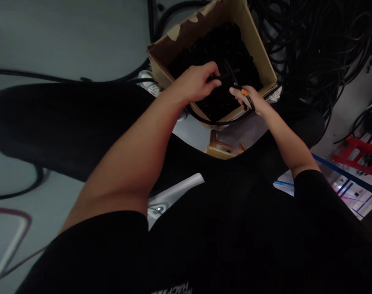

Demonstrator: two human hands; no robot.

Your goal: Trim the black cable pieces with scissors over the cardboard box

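My left hand (201,81) is closed around a black cable (223,76), whose end sticks out to the right over the box. Just to its right, my right hand (249,99) grips scissors (244,92) with orange and black handles. The dark blades point up and left, close to the cable; whether they touch it I cannot tell. Beneath both hands stands an open cardboard box (262,53) with a torn rim. Many small black pieces (216,45) lie in it, too dark to make out singly. A black cable also loops past the box's near edge.
A large heap of black cables (311,53) lies right of the box. More cable (45,76) runs along the grey floor at left. A small wooden stool (219,152) stands between my legs. A red plastic object (357,157) is at far right.
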